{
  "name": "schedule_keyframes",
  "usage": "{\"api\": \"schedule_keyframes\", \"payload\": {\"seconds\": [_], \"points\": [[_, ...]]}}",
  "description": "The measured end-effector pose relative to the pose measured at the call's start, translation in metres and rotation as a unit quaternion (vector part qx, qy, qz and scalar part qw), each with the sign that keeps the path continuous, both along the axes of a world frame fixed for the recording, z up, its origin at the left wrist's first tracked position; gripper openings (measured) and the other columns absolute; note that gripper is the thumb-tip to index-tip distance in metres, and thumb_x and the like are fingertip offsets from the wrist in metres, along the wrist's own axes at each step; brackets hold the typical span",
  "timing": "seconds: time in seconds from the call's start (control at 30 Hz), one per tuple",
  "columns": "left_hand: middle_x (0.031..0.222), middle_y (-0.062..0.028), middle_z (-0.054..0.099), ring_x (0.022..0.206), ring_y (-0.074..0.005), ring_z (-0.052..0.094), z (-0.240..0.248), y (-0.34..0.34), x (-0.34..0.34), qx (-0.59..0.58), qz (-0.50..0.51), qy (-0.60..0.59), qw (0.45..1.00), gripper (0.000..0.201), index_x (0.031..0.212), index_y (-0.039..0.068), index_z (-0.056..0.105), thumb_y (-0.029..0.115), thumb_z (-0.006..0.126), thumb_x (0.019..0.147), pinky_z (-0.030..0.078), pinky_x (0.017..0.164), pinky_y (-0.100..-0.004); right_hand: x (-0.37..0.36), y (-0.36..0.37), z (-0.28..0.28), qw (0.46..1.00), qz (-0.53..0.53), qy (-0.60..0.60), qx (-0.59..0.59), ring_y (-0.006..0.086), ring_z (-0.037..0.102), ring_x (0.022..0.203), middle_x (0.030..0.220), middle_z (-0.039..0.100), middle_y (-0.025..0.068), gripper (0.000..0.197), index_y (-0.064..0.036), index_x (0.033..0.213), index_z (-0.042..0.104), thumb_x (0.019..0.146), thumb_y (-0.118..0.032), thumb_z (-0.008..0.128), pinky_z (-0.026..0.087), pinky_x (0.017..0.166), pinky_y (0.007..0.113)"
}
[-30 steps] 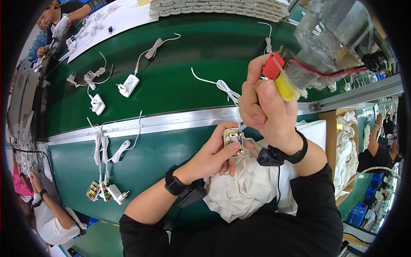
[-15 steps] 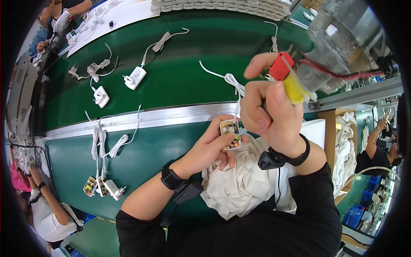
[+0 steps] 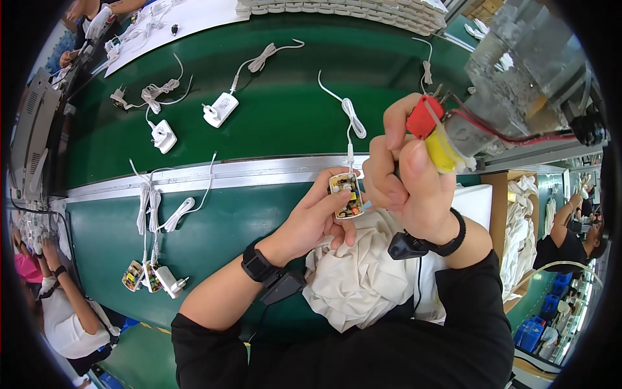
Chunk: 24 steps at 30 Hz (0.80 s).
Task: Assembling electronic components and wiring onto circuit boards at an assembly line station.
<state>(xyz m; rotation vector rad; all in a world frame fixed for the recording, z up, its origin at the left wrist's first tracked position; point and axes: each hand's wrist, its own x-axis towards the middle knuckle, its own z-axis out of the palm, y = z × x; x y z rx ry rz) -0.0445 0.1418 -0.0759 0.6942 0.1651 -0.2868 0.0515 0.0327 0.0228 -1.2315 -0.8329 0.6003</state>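
Observation:
My left hand [image 3: 310, 217] holds an open power adapter [image 3: 346, 198], its circuit board and small parts facing up, with the thumb resting on them. A white cable [image 3: 353, 117] runs from the adapter's far end onto the green belt. Raised at the right, my right hand [image 3: 414, 178] has its fingers curled and closed around a wired device's red block [image 3: 424, 117] and yellow band [image 3: 442, 152]. Its index finger passes behind the red block and its thumb lies by the band. The inside of that grip is hidden. A crumpled heap of white cloth [image 3: 363, 272] lies below both hands.
White plug adapters [image 3: 221, 110] with coiled cables lie on the green belt [image 3: 272, 129], beyond a metal rail [image 3: 259, 172]. Cabled units, some open [image 3: 152, 277], sit at near left. A cardboard box [image 3: 499, 220] of white material stands right. Other people work [image 3: 71, 318] on both sides.
The adapters and cables on the belt have shifted right. My right hand and the wired device appear slightly lower. My left hand still holds the open adapter, now nearer the rail.

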Motion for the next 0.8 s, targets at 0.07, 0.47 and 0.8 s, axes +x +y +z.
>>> {"api": "schedule_keyframes", "payload": {"seconds": [0.07,0.47,0.8], "points": [[0.104,-0.0109,0.053,0.060,-0.0200,0.061,-0.003,0.002,0.000,-0.008,-0.006,-0.008,1.000,0.032,0.128,0.012,0.025,0.019,0.034,0.099,0.044,0.042,-0.0235,-0.001,0.000,0.000,1.000,-0.004,-0.001,-0.001,0.0038,0.030,0.040,0.050,0.034,-0.0022,0.049,-0.0087,0.103,0.033,0.088,-0.053,0.050,0.021,0.038,0.021],[0.131,-0.0183,0.043,0.109,-0.0389,0.055,-0.011,-0.005,0.003,-0.134,-0.043,-0.024,0.990,0.041,0.138,0.012,0.016,0.019,0.027,0.100,0.051,0.088,-0.0406,-0.004,0.002,-0.004,1.000,0.002,-0.001,0.016,0.0052,0.030,0.039,0.050,0.034,-0.0018,0.053,-0.0070,0.105,0.034,0.087,-0.054,0.052,0.024,0.039,0.021],[0.132,-0.0198,0.041,0.111,-0.0396,0.054,-0.014,-0.005,0.003,-0.211,-0.058,-0.003,0.976,0.040,0.137,0.011,0.017,0.018,0.026,0.100,0.049,0.093,-0.0425,-0.006,0.002,-0.010,1.000,0.005,-0.008,0.014,0.0048,0.030,0.040,0.051,0.035,-0.0014,0.054,-0.0071,0.104,0.033,0.086,-0.054,0.054,0.024,0.039,0.021]]}}
